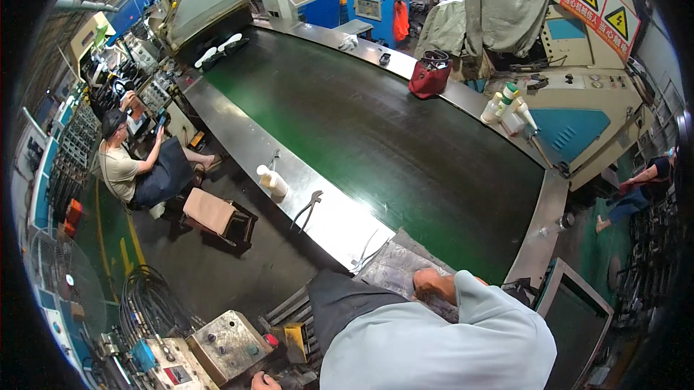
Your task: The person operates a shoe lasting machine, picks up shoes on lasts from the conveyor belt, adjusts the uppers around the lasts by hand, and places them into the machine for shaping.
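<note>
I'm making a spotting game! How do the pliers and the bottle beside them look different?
The pliers are dark; the bottle is white. The pliers are thin, with two handles; the bottle is chunky. The pliers lie flat, while the bottle seems to stand up. Both are on the metal edge.

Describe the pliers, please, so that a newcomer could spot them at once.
Find the long conveyor belt, then the shiny metal ledge along its left side. The pliers lie there, near a white bottle; unlike it, they are dark and two-handled.
</note>
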Tool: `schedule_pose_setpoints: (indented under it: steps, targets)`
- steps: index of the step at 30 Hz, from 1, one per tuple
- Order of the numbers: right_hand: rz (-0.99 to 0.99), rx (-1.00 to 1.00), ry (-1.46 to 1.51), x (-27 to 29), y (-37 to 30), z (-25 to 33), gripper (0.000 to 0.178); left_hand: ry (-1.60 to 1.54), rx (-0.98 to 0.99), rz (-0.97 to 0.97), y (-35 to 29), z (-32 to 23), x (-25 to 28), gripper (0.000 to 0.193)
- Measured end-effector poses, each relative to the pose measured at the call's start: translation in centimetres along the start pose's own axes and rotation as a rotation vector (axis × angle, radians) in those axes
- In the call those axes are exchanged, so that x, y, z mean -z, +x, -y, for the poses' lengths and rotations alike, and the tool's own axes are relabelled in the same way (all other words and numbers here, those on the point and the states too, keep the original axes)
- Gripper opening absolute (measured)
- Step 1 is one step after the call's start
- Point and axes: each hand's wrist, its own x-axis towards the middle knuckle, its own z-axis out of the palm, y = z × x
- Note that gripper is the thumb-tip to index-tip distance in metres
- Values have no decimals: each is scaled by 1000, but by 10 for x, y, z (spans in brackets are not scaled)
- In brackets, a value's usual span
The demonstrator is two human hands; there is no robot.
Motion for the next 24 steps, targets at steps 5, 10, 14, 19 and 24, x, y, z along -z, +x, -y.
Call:
schedule_pose_setpoints:
  steps: [5, 10, 14, 19, 24]
  targets:
    - [1, -28, 15, 2, -1, 7, 59, 24, -36, -19, 2, 9, -6, 31]
    - [10, -32, 14, 6, -5, 7, 60, 70, -165, -76, -1, 13, -14, 29]
    - [27, -20, 1, 8, -5, 10, 60, 109, -161, -44, 0, 20, -17, 30]
    - [49, -33, -8, 6, -4, 6, 60, 231, 49, 78, 3, -8, -5, 31]
    - [75, -23, -35, 12, -5, 9, 61, 191, 89, 111, 4, -1, -5, 33]
